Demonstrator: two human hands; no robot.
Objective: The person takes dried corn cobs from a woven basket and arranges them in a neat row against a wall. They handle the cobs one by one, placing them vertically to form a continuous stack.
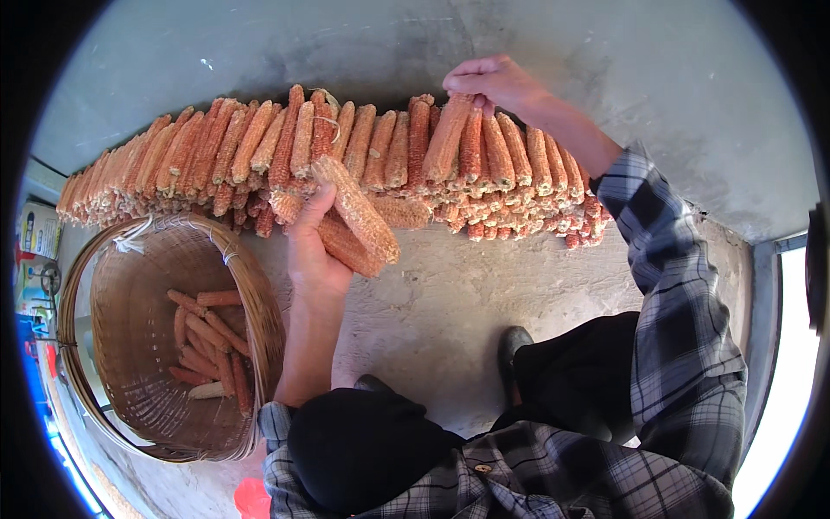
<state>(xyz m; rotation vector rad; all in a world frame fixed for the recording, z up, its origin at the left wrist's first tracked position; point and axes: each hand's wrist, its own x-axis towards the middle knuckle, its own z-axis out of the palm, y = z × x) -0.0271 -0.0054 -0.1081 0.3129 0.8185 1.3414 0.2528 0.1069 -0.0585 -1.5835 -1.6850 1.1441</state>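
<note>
Apparently stacking step: right hand pinches corncob by far end, atop cob stack along far wall; left hand curled round spare cobs. Next likely calls for settling corncob, releasing.

- Two bare hands: one left hand, one right hand.
- At least three bare corn cobs at the left hand, overlapping.
- One corn cob at the right hand.
- One cob stack by the wall: dozens, too overlapped to count exactly.
- One woven basket.
- Roughly eleven loose cobs inside it.
- Two dark shoes, partly visible.
</note>
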